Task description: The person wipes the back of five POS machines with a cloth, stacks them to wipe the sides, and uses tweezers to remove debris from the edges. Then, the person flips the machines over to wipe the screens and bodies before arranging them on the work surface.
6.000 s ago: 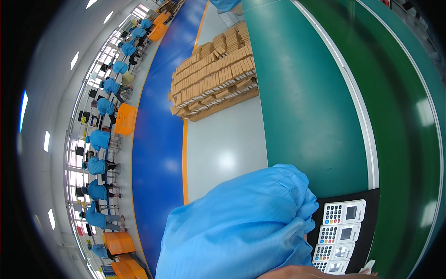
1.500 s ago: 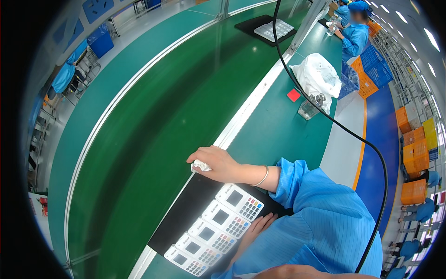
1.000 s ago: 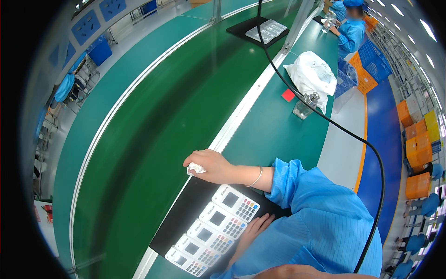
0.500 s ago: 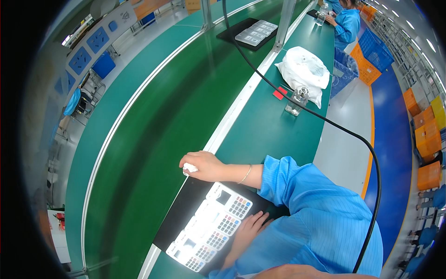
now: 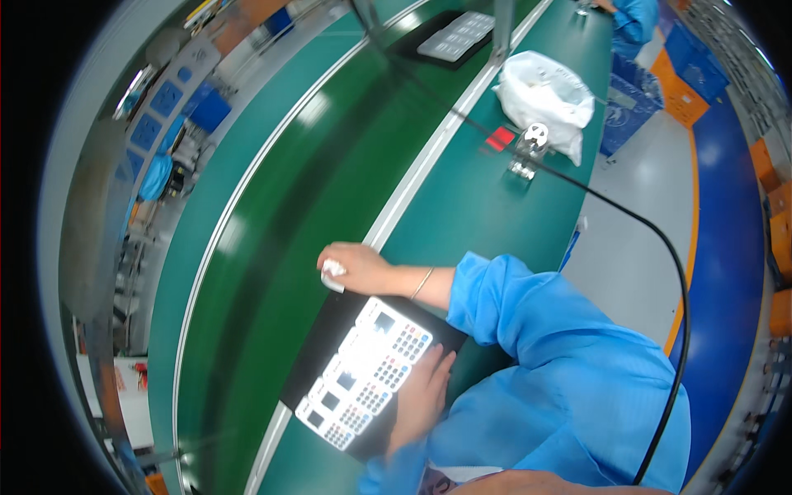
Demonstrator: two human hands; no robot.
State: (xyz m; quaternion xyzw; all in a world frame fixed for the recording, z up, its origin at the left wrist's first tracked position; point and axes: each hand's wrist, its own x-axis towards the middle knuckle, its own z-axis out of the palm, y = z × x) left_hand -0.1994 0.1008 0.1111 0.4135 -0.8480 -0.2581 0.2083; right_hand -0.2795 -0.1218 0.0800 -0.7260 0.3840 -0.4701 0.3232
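Note:
A row of several white handheld devices (image 5: 363,371), with small dark screens and keypads with a few coloured keys, lies on a black mat (image 5: 330,320). Glare washes out part of the row. My right hand (image 5: 363,270), with a thin bracelet at the wrist, is closed around a crumpled white wipe (image 5: 333,271) just beyond the row's upper end, over the mat's far corner. My left hand (image 5: 422,392) lies along the keypad side of the row with its fingers stretched out, slightly blurred, and seems to touch the devices' edge.
A green conveyor belt (image 5: 272,239) runs past a white rail (image 5: 417,181). Up the bench stand a clear bottle with a silver top (image 5: 528,153), a red square (image 5: 501,138) and a white plastic bag (image 5: 544,103). A black cable (image 5: 627,213) crosses the view. A co-worker's blue sleeve (image 5: 635,21) shows at top right.
The view has shifted, so the bench sits differently in it. My left hand has turned more upright along the devices' edge. The right hand still holds the wipe by the row's upper end.

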